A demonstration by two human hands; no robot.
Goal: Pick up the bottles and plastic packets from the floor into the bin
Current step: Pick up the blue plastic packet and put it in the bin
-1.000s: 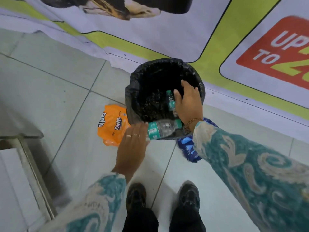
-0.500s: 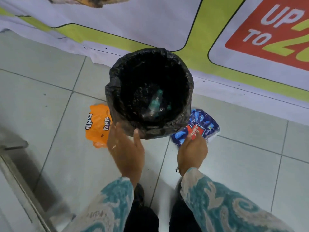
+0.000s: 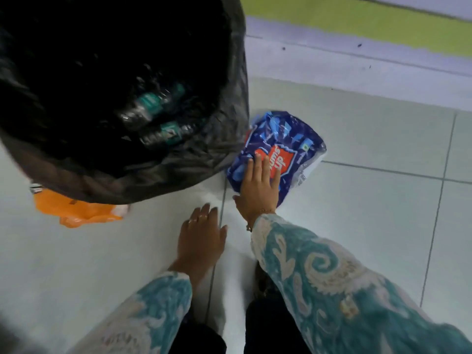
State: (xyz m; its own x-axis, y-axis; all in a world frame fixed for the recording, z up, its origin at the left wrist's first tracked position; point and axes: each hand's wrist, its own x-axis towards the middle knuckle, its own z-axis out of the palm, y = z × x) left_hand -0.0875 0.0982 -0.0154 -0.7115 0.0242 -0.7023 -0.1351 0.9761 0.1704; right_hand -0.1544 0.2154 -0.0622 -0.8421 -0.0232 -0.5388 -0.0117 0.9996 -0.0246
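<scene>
A bin lined with a black bag fills the upper left, with two clear bottles with green labels lying inside. A blue plastic packet with a red logo lies on the floor right of the bin. My right hand rests flat on the packet's near end, fingers spread, not closed around it. My left hand hovers open over the floor below the bin, holding nothing. An orange plastic packet lies on the floor at the bin's lower left, partly hidden by the bin.
Pale floor tiles extend to the right and front. A printed banner with a green band lies along the far edge. My dark trousers show at the bottom.
Both bottles left my hands and lie in the bin. The view dropped much closer to the floor. My right hand went down to the blue packet and now lies on it.
</scene>
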